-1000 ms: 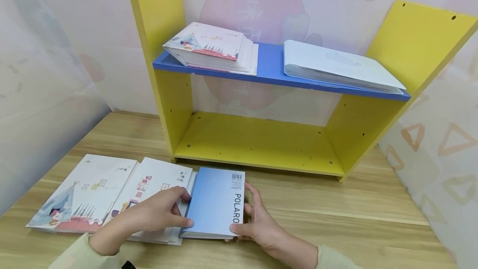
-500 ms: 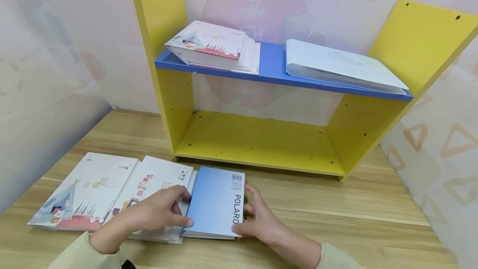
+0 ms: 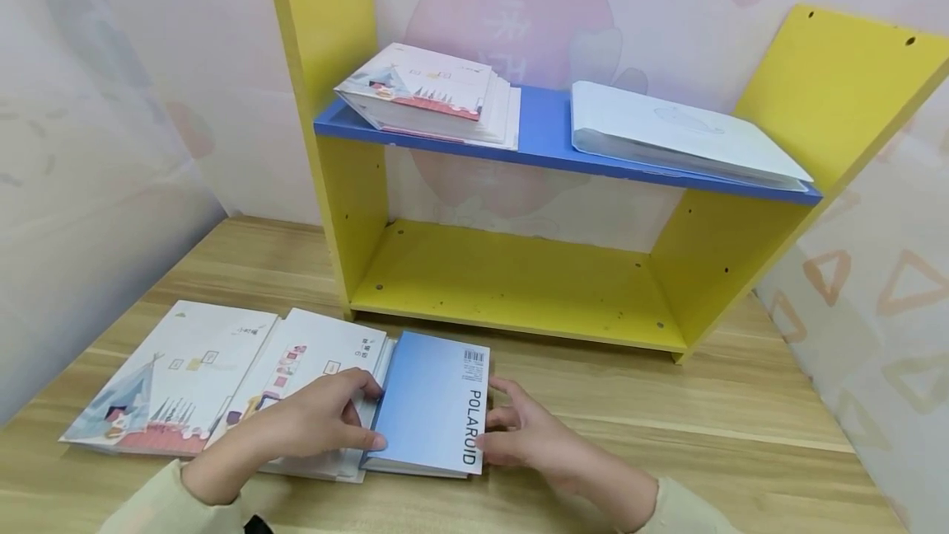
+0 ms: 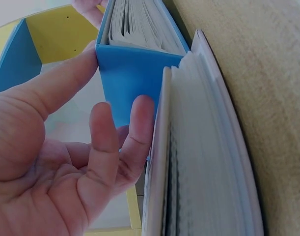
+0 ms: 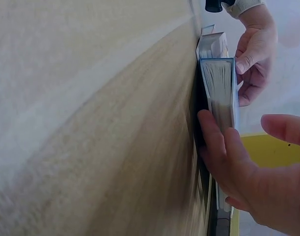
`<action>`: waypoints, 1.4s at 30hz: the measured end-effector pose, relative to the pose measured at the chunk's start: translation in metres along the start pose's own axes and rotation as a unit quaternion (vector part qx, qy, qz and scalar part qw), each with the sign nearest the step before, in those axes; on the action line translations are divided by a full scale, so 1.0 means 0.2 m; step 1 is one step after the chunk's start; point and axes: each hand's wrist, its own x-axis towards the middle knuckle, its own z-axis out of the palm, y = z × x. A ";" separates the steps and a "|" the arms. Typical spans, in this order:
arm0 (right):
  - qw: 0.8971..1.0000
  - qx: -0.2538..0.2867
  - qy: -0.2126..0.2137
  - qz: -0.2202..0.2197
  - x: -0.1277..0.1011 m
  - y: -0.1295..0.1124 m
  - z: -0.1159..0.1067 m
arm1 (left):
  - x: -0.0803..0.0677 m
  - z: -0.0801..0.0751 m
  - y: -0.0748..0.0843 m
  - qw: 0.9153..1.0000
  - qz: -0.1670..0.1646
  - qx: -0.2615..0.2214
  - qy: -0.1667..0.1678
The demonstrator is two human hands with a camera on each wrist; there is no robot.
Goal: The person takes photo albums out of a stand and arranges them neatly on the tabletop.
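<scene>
A blue photo album (image 3: 430, 402) with "POLAROID" on its cover lies flat on the table in the head view. The thumb of my left hand (image 3: 315, 414) touches the spine-side edge of this album, while its other fingers bend loosely over the white album (image 3: 311, 353) alongside. At the blue album's right edge is my right hand (image 3: 530, 431). In the right wrist view, its fingers (image 5: 218, 142) rest against the page side and its thumb stands apart from the cover. Further left lies another white album (image 3: 200, 361) with a tent picture.
Behind the albums stands a yellow shelf unit (image 3: 519, 278) with a blue board (image 3: 544, 114). That board carries a stack of white albums (image 3: 430, 81) on the left and a pale, wide album (image 3: 667, 126) on the right. Walls rise at the back and sides.
My right hand has drawn slightly to the right; its thumb has come off the blue cover, so the whole word shows. The left hand and the albums stay nearly the same.
</scene>
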 end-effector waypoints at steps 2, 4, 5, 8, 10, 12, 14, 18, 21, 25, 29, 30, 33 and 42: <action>1.000 0.001 -0.002 0.001 0.00 0.00 -0.01 | 0.00 0.00 0.00 1.000 0.000 -0.001 0.000; 1.000 0.002 -0.003 0.002 -0.01 0.01 -0.01 | 0.00 0.00 0.00 1.000 -0.001 -0.002 0.000; 1.000 0.002 -0.004 0.003 -0.01 0.01 -0.01 | 0.00 0.00 0.00 1.000 -0.004 -0.002 0.001; 1.000 -0.001 -0.002 0.004 -0.01 0.01 -0.02 | 0.00 0.00 0.00 1.000 -0.013 -0.003 0.004; 1.000 -0.008 -0.003 0.004 -0.02 0.01 -0.02 | 0.00 0.00 -0.01 1.000 -0.016 -0.003 0.006; 1.000 -0.015 -0.003 0.004 -0.02 0.01 -0.03 | 0.00 0.00 -0.01 1.000 -0.015 -0.004 0.007; 1.000 -0.019 -0.003 0.003 -0.02 0.01 -0.03 | 0.00 0.00 -0.01 1.000 -0.013 -0.004 0.005; 1.000 -0.021 -0.007 0.003 -0.03 0.02 -0.05 | 0.01 0.00 -0.01 1.000 -0.004 -0.008 0.001; 1.000 -0.028 -0.009 0.000 -0.03 0.01 -0.06 | 0.01 -0.01 -0.01 1.000 0.011 -0.014 0.003; 0.999 -0.050 -0.005 -0.010 -0.04 -0.01 -0.09 | 0.01 -0.03 -0.01 0.999 0.032 -0.019 0.012; 0.997 -0.075 0.003 -0.027 -0.06 -0.05 -0.13 | 0.01 -0.05 -0.01 0.998 0.051 -0.025 0.019; 0.996 -0.083 0.006 -0.033 -0.06 -0.06 -0.14 | 0.01 -0.05 -0.01 0.998 0.059 -0.027 0.020; 0.993 -0.103 0.012 -0.049 -0.07 -0.09 -0.17 | 0.01 -0.07 0.00 0.995 0.088 -0.022 0.030; 0.988 -0.096 0.065 -0.104 -0.10 -0.14 -0.22 | -0.01 -0.16 0.05 0.988 0.129 0.014 0.082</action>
